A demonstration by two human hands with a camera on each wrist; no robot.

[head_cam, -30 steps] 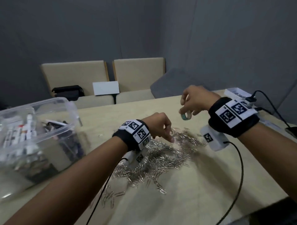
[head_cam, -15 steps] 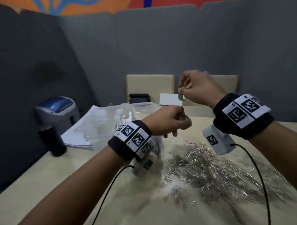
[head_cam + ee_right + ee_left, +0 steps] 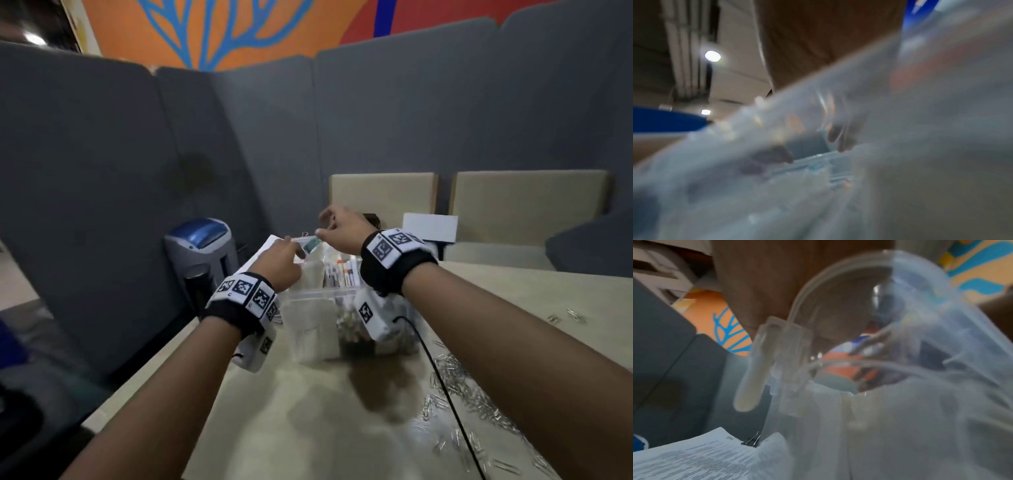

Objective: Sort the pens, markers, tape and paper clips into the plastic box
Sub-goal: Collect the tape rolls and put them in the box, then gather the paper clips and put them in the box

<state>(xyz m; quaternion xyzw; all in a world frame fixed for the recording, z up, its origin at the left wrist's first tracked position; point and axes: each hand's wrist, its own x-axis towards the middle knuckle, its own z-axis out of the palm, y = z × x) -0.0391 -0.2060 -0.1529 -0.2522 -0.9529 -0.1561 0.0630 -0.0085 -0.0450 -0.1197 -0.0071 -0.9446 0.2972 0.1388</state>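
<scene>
A small teal tape roll (image 3: 312, 244) is pinched by the right hand (image 3: 342, 229) above the clear plastic box (image 3: 310, 329), presumably for release inside, while the left hand (image 3: 279, 265), fingers curled, contents indiscernible, is held beside it.

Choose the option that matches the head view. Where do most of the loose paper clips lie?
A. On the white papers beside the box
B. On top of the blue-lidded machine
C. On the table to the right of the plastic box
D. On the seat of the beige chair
C: the paper clips are scattered over the table, right of the plastic box and nearer the camera.
</scene>
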